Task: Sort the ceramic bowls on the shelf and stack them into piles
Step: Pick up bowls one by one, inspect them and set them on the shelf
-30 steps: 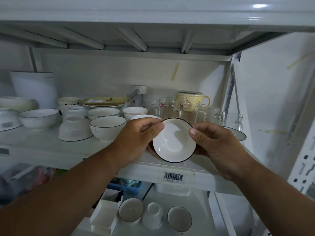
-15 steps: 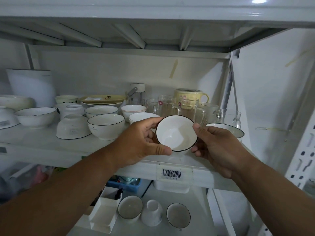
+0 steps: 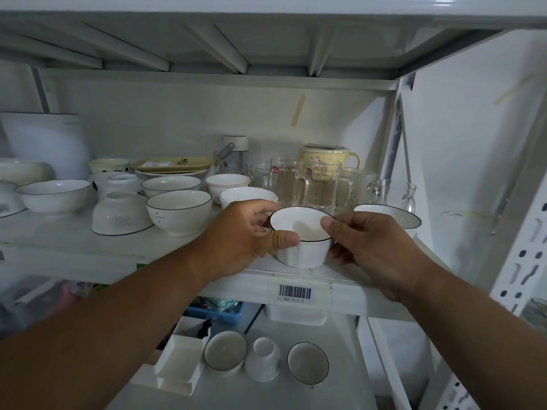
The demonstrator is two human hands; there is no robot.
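I hold a small white bowl with a thin black rim (image 3: 305, 250) upright, low over the front edge of the middle shelf (image 3: 74, 250). My left hand (image 3: 245, 238) grips its left side, thumb over the near rim. My right hand (image 3: 370, 247) pinches the right rim with the thumb inside. To the left stand a larger black-rimmed bowl (image 3: 179, 213), an upturned white bowl (image 3: 120, 217) and a wide bowl (image 3: 54, 196). Behind my left hand sits another white bowl (image 3: 247, 195). A shallow black-rimmed dish (image 3: 390, 216) lies behind my right hand.
Several glass mugs (image 3: 290, 184) and a yellow lidded cup (image 3: 328, 158) stand at the back right. Plates (image 3: 174, 167) are stacked at the back. The lower shelf holds two black-rimmed bowls (image 3: 225, 353), an upturned cup (image 3: 263, 359) and white trays (image 3: 180, 365). A shelf upright (image 3: 396, 161) stands right.
The bowl was tilted with its inside facing me; both hands have turned it upright and lowered it toward the shelf's front edge.
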